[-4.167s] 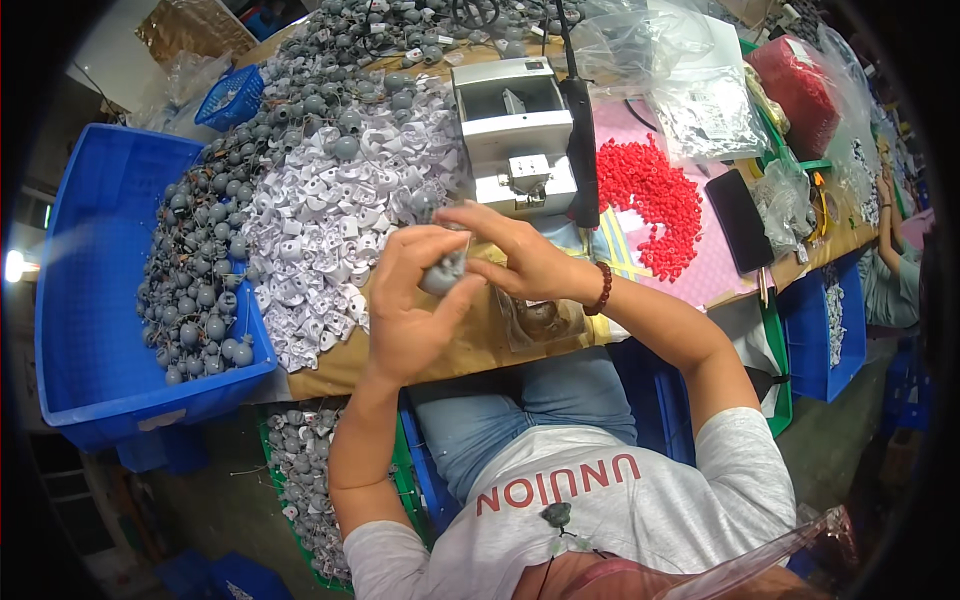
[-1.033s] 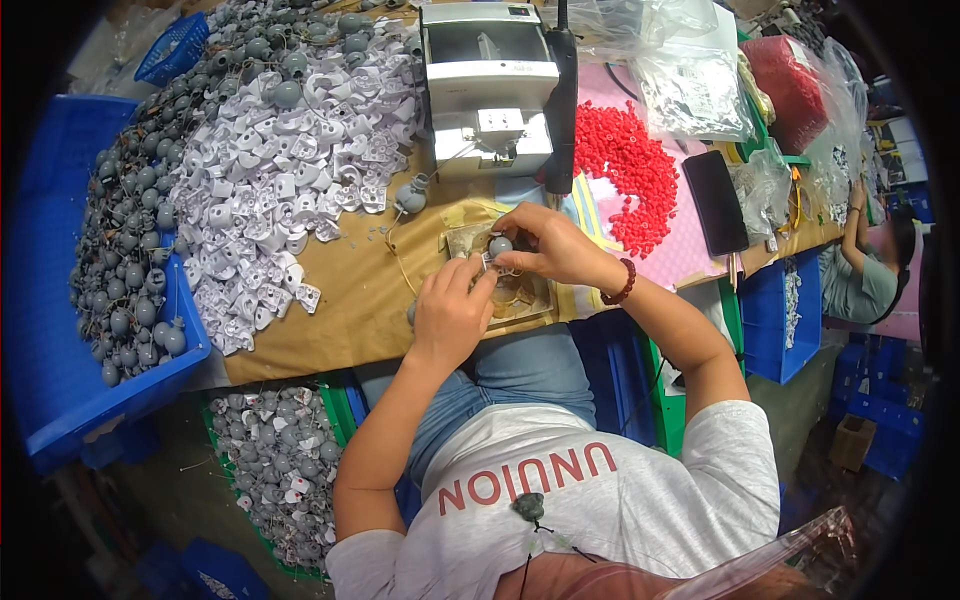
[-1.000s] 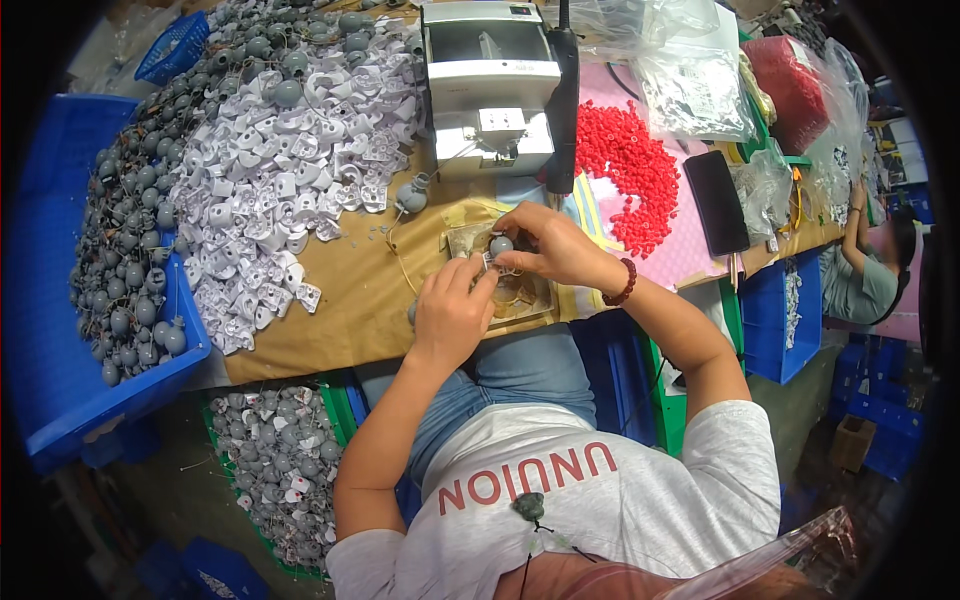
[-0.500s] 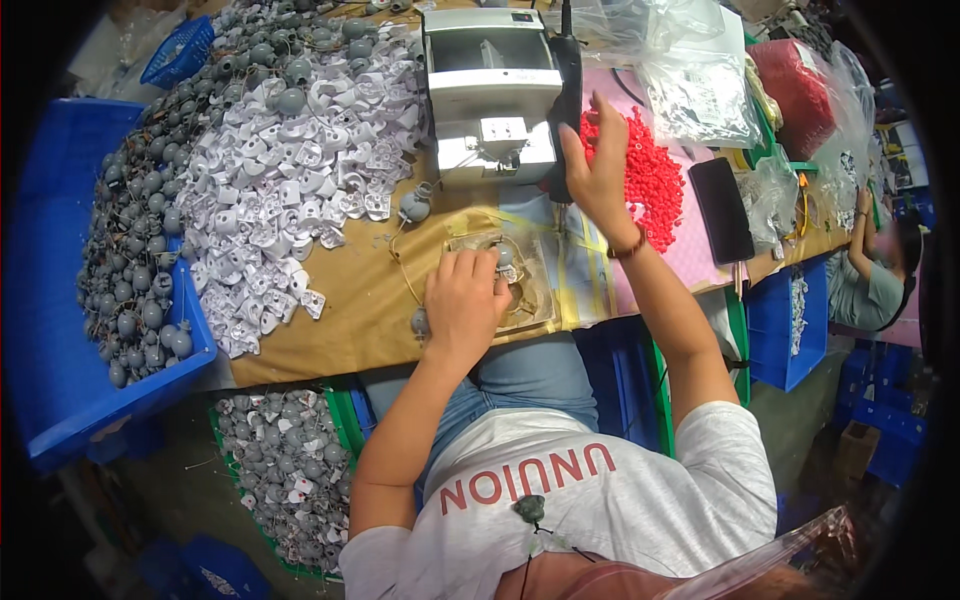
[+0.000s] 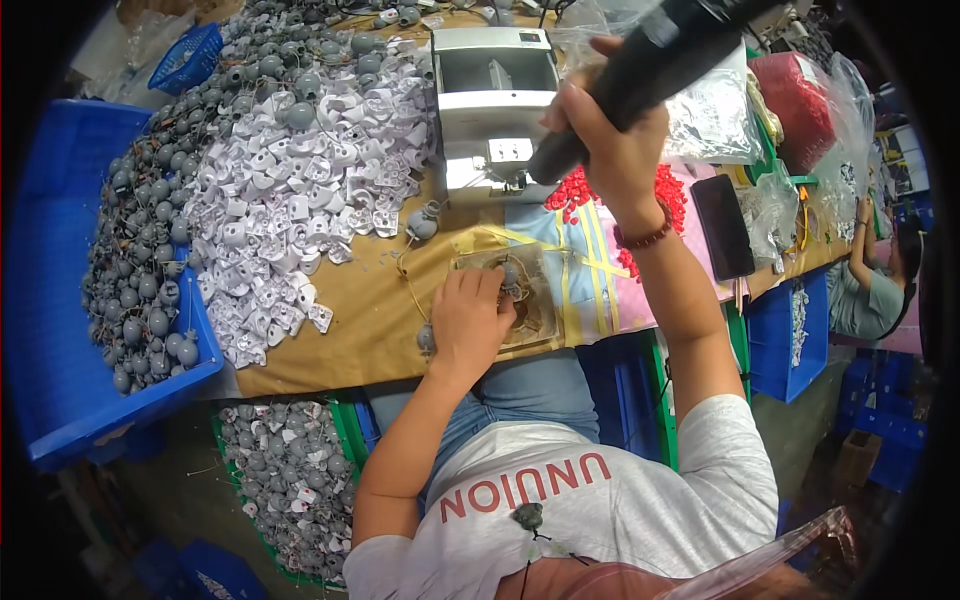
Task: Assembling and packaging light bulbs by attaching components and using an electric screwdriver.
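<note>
At center frame on the bench (image 5: 365, 338), the left hand (image 5: 470, 315) touches a grey part (image 5: 510, 272) lying on a fixture (image 5: 547, 312), its grip too hidden to judge; the right hand (image 5: 618, 135) is wrapped around a black tool (image 5: 655, 70), well apart. The piece appears placed but unfinished; heaped white pieces (image 5: 300, 190), upper left, apparently remain.

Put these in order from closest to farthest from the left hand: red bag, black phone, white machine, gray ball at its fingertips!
From the left hand in the head view:
1. Gray ball: at its fingertips.
2. White machine: straight ahead.
3. Black phone: off to the right.
4. Red bag: far right, beyond the phone.
</note>
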`<state>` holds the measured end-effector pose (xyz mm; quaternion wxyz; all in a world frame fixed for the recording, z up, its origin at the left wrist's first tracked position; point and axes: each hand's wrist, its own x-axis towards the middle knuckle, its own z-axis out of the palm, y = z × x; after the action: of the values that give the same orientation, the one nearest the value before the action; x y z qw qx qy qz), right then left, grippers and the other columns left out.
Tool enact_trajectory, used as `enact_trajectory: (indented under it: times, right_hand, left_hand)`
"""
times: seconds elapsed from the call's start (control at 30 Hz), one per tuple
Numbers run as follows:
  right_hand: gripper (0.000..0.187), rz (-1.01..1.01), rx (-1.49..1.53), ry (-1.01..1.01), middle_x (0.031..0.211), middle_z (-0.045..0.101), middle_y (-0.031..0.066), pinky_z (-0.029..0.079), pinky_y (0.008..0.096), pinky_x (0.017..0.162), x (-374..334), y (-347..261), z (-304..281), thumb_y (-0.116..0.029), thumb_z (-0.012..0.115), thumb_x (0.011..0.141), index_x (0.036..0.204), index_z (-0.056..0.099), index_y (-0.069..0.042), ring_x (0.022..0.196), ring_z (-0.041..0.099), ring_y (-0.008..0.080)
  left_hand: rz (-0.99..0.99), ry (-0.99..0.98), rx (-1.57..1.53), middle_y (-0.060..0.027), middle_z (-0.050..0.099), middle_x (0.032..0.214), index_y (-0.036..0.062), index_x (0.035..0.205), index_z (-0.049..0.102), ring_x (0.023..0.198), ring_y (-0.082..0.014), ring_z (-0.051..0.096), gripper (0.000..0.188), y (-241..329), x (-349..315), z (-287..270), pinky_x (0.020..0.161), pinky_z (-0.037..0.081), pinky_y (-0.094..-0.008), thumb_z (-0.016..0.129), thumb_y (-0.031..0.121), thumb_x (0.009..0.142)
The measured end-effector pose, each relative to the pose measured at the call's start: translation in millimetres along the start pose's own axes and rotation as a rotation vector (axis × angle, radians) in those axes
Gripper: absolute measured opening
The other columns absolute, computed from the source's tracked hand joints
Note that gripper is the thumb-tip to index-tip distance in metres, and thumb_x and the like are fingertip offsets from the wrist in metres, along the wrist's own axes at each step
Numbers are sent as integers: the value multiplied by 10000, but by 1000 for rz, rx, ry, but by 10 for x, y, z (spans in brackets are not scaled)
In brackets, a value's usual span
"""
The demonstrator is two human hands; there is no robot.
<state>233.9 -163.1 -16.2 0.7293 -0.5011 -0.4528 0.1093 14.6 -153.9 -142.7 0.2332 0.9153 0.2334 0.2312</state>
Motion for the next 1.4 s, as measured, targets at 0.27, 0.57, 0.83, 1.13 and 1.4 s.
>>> enact_trajectory:
  times: [0.27,0.57,0.83,1.13,1.4]
  right_hand:
    - [379,77,-186,-30,777,653,35,521,280,597,312,391,315,-116,808,789,1050,560,2,650,634,117]
    - [312,178,-9,-75,810,676,29,537,269,637,-300,51,258,-72,801,802,1022,590,-7,703,652,100]
    - [335,5,-140,8,808,691,54,549,282,598,275,275,305,-59,789,806,1047,564,-1,655,663,121]
    - [420,295,-141,-140,864,662,42,532,288,677,-290,108,250,-90,787,783,1125,566,11,742,644,116]
    - [664,273,-39,-211,830,630,53,522,281,692,-859,-78,265,81,651,872,1454,332,60,724,632,124]
  left_hand:
    - [-10,18,-23,-100,647,974,70,1086,674,960,-318,600,356,-25,6,25,819,473,-445,749,162,750]
    - [-9,28,-40,-105,643,963,69,1077,671,946,-325,600,368,-47,-8,44,805,486,-459,761,153,730]
    - [-5,39,-21,-98,649,979,76,1070,675,962,-316,599,349,-36,-13,47,801,475,-452,755,161,741]
    - [-20,50,-27,-84,652,971,76,1052,670,980,-311,603,343,-49,-34,66,810,476,-449,760,160,732]
    - [-12,40,-10,-67,631,954,87,1048,654,975,-293,598,348,-59,-33,87,806,475,-445,758,162,724]
